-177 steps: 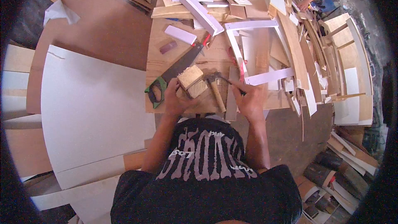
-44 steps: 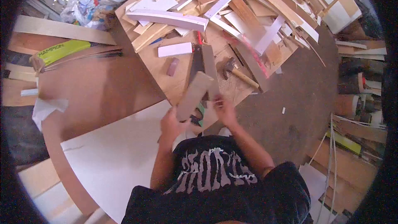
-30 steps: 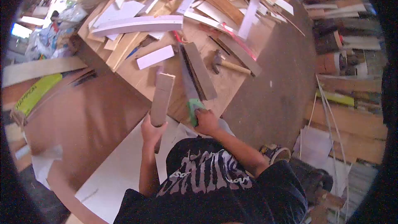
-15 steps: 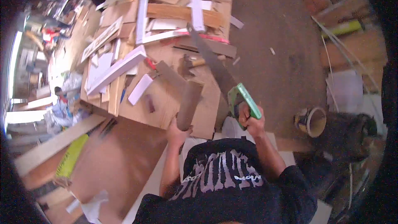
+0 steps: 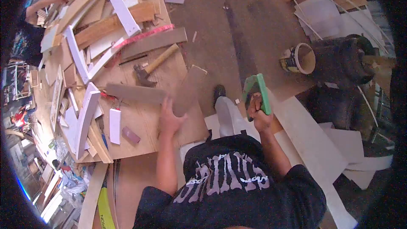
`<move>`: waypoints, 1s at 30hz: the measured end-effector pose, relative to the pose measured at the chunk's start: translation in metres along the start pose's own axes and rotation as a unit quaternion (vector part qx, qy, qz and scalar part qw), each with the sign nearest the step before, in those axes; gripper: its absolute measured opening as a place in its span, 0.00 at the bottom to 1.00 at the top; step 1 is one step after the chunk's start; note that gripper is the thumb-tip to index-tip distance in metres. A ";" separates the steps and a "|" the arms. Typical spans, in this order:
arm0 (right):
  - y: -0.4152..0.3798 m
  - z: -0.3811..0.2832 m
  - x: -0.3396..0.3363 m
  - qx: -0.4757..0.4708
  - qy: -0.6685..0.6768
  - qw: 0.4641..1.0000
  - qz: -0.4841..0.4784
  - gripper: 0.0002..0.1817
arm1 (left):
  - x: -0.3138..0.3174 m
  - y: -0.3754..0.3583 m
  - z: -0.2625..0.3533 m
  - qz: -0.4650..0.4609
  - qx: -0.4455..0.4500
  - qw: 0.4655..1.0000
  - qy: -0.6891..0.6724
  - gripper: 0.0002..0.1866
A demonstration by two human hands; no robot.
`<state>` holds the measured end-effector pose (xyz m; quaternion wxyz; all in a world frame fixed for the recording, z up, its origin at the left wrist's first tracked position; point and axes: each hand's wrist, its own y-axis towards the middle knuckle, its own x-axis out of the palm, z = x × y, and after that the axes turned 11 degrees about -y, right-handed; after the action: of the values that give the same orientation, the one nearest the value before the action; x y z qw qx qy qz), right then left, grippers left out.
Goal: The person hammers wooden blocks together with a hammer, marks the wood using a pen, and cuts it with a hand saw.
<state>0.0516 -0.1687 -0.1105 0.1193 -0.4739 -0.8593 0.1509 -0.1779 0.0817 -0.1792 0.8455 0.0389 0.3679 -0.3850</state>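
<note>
My right hand (image 5: 261, 116) is wrapped round the green handle of a handsaw (image 5: 262, 91). The saw's dark blade points away from me over the brown floor. My left hand (image 5: 171, 121) grips the near end of a brown wooden board (image 5: 191, 90) at the table's edge. A second brown board (image 5: 135, 93) lies just left of it, its end by my fingers. Beyond the boards a hammer (image 5: 154, 64) rests on the plywood tabletop (image 5: 146, 125). Closer in lie a small white block (image 5: 115, 126) and a small brownish block (image 5: 131, 135).
White and bare wood offcuts (image 5: 124, 10) pile up at the table's far left. Another person's arm (image 5: 44, 3) reaches in at the upper left. A bucket (image 5: 304, 58) stands by a black cylinder (image 5: 339, 61) at right. Pale sheets (image 5: 307, 131) lie at my right.
My view has turned, so the table appears further left. The saw has swung from over the tabletop to over the floor on the right. My left hand keeps hold of the board.
</note>
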 end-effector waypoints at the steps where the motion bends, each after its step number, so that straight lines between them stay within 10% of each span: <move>1: -0.008 0.005 0.006 -0.025 0.078 0.996 0.020 0.14 | -0.015 0.010 -0.004 -0.010 -0.003 1.000 -0.003 0.43; 7: -0.071 0.044 0.038 -0.049 0.175 0.981 0.072 0.26 | -0.057 0.051 -0.020 -0.172 0.105 0.976 0.082 0.44; 15: -0.143 0.064 0.084 -0.074 0.127 0.969 0.201 0.14 | -0.046 0.063 -0.008 -0.178 0.259 0.939 0.136 0.44; 30: -0.128 0.073 0.052 -0.042 -0.149 0.979 0.133 0.20 | -0.013 0.082 0.019 -0.162 0.220 0.945 0.180 0.48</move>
<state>-0.1007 -0.2002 -0.1275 -0.0514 -0.5610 -0.8021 0.1981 -0.1160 0.1405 -0.1747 0.6623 0.2322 0.4214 -0.5743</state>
